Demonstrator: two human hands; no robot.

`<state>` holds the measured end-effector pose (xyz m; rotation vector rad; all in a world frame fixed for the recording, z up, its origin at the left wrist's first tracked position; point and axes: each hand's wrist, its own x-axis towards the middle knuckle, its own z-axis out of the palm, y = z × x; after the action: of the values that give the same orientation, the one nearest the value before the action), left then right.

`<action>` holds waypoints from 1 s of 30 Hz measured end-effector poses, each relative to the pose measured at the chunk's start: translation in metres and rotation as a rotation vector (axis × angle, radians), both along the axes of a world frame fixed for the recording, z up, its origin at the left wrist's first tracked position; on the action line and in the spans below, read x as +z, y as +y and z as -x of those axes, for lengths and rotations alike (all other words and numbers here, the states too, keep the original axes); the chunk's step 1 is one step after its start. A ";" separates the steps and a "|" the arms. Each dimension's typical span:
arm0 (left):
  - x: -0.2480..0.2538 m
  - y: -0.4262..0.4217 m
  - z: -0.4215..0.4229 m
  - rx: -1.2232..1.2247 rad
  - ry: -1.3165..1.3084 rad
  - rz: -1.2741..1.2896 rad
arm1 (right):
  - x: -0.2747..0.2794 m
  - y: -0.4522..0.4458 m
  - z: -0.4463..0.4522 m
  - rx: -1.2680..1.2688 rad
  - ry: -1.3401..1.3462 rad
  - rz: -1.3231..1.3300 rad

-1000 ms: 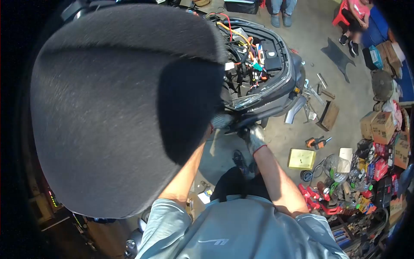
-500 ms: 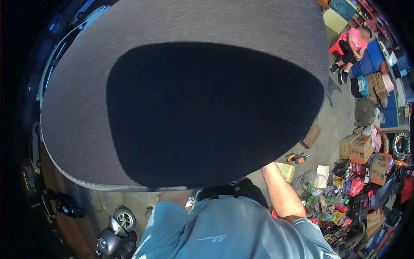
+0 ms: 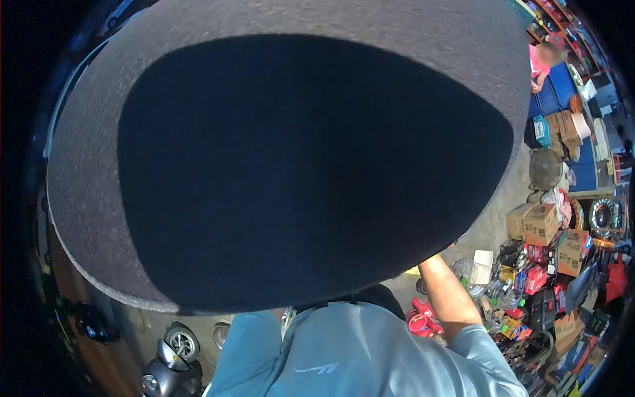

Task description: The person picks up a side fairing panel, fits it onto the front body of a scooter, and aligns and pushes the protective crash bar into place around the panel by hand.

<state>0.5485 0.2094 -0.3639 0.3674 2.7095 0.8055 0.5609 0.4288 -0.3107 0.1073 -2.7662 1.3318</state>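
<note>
A large grey, cloth-like surface with a rounded edge (image 3: 86, 192) fills most of the view, close to the camera. A black shadowed area covers its middle; I cannot tell what the thing is. My right forearm (image 3: 448, 291) reaches forward and passes behind its lower right edge, so my right hand is hidden. On the other side, my left sleeve (image 3: 248, 351) runs up under the lower edge, and my left hand is hidden too. What either hand holds or touches does not show.
A red plastic item (image 3: 423, 319) lies by my right arm. Cardboard boxes (image 3: 541, 223), tools and parts are heaped at the right. A person in pink (image 3: 539, 65) is at the upper right. A scooter (image 3: 173, 367) stands at the lower left.
The grey surface covers more of the view and its lower edge sits lower. The orange-and-black tools on the floor are now hidden. The red item has come into view beside my right arm.
</note>
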 end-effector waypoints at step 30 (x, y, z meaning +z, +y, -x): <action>-0.081 -0.008 0.020 -1.250 1.191 2.271 | -0.041 -0.018 0.022 -0.081 0.578 -0.431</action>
<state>0.5284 0.2009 -0.4448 1.4840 1.2498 -2.8343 0.5387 0.4104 -0.3520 0.3372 -2.4577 0.5424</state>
